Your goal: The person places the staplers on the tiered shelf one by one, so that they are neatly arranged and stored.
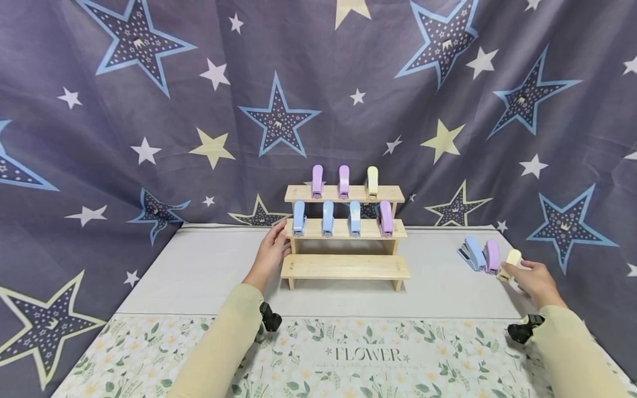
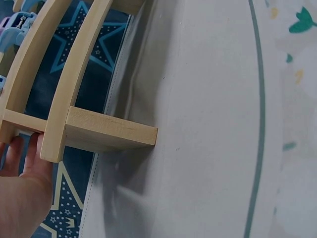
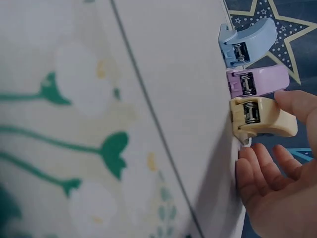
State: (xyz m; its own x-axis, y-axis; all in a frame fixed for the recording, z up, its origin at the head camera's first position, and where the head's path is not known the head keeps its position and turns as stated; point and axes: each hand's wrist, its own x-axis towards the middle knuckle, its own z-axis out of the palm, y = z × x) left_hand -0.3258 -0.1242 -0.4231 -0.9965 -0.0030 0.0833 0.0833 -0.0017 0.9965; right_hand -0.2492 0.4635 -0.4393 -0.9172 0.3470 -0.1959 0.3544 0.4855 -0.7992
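My left hand (image 1: 271, 249) holds the left end of a tiered wooden display rack (image 1: 343, 267) at its middle step; in the left wrist view the fingertips (image 2: 33, 148) go partly out of sight behind the wood. At the far right, my right hand (image 1: 537, 281) is at a pale yellow stapler (image 1: 512, 257). Its thumb touches the stapler's handle, while a small gap shows between the loosely bent fingers (image 3: 265, 166) and the other side. Beside that stapler stand a purple stapler (image 1: 491, 255) and a blue stapler (image 1: 474, 252).
On the rack's top step stand two purple staplers (image 1: 317, 179) and a yellow stapler (image 1: 372, 181). Along the middle step are three blue staplers (image 1: 328, 216) and a purple stapler (image 1: 385, 216). A star-patterned curtain (image 1: 199, 188) hangs behind; a flowered mat (image 1: 423, 359) covers the front.
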